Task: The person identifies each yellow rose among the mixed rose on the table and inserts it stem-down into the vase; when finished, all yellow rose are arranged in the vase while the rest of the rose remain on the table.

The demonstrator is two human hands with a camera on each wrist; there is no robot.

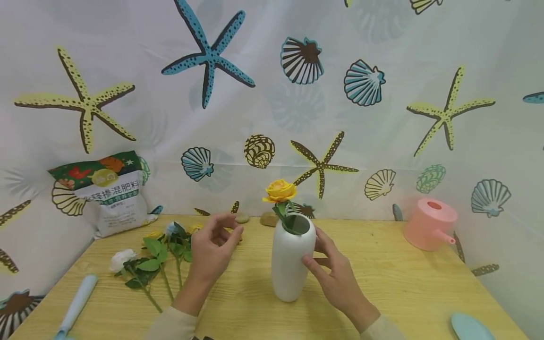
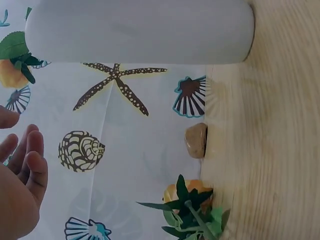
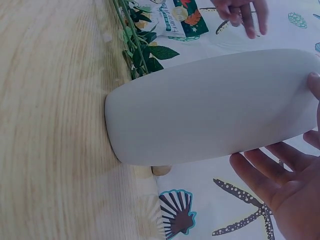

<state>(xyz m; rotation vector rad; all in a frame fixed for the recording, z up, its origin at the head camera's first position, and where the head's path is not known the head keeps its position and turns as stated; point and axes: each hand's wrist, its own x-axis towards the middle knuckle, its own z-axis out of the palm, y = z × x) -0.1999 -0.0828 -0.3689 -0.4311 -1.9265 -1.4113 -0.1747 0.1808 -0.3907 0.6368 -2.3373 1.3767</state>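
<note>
My right grip clasps the vase, standing on the counter; my left grip, half-curled, holds nothing. I should brace the vase lightly whenever adjusting its rose.

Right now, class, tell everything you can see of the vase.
The vase is tall, smooth and white, apparently ceramic, with a round open mouth and narrower base. It stands close to upright on the wooden table, one yellow rose leaning from its mouth. The grip of the right hand holds its side.
</note>
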